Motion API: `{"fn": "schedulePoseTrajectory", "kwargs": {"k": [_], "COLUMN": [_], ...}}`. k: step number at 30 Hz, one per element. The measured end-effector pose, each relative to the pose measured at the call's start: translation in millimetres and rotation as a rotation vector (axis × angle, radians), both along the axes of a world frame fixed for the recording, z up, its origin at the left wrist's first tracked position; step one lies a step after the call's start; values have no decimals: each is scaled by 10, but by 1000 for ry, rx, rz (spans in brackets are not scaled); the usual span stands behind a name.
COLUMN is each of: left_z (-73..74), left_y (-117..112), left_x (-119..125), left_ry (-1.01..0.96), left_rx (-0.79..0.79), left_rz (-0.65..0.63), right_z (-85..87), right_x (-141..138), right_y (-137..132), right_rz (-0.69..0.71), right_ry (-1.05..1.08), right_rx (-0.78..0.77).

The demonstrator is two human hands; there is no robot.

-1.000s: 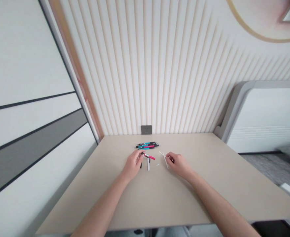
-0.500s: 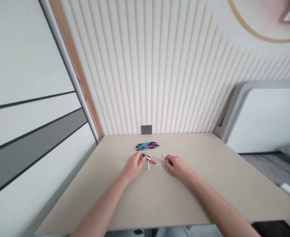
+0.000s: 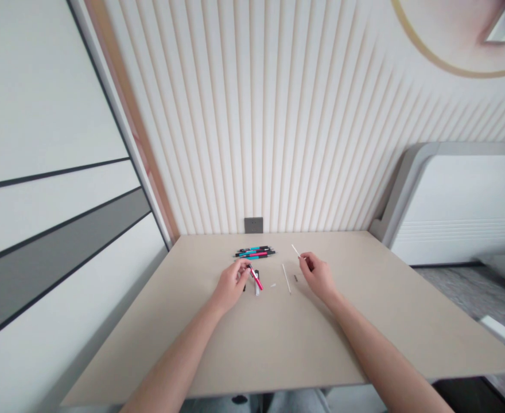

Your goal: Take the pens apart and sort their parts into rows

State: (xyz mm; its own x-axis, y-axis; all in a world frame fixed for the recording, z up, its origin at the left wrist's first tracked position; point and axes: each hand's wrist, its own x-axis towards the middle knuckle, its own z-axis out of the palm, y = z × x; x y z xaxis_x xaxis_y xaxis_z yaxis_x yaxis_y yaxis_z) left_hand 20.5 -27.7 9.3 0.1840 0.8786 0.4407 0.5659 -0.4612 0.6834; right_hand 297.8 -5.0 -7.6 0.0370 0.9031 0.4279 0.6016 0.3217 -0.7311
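Note:
My left hand is closed around a pink pen barrel, which points down and to the right over the beige table. My right hand pinches a thin white refill that sticks up to the left. A second white refill lies flat between my hands. A white pen part and a black piece lie under the left hand's fingers. A tiny dark part and a small white bit rest on the table.
A small pile of blue, pink and black pens lies near the table's far edge, below a grey wall socket. A ribbed wall rises behind. A white and grey cabinet stands to the right.
My right hand lifted one white refill and moved up and right; the other refill now lies alone on the table. The pink barrel in my left hand tilted more steeply downward.

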Motion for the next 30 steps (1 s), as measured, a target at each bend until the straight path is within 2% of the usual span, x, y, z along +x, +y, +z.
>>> {"fn": "schedulePoseTrajectory", "kwargs": {"k": [7, 13, 20, 30], "left_z": [14, -24, -70, -181], "left_y": [3, 42, 73, 100], "left_x": [10, -27, -46, -40], "left_ry": [-22, -25, 22, 115], "left_rx": [1, 14, -14, -40], "left_rz": [-11, -5, 24, -27], "right_z": [-109, -126, -137, -126], "right_x": [287, 422, 419, 375], "right_y": [200, 259, 257, 223], "right_rz": [-147, -199, -179, -153], "right_ry": [13, -7, -50, -110], "right_rx": [-14, -55, -124, -152]}}
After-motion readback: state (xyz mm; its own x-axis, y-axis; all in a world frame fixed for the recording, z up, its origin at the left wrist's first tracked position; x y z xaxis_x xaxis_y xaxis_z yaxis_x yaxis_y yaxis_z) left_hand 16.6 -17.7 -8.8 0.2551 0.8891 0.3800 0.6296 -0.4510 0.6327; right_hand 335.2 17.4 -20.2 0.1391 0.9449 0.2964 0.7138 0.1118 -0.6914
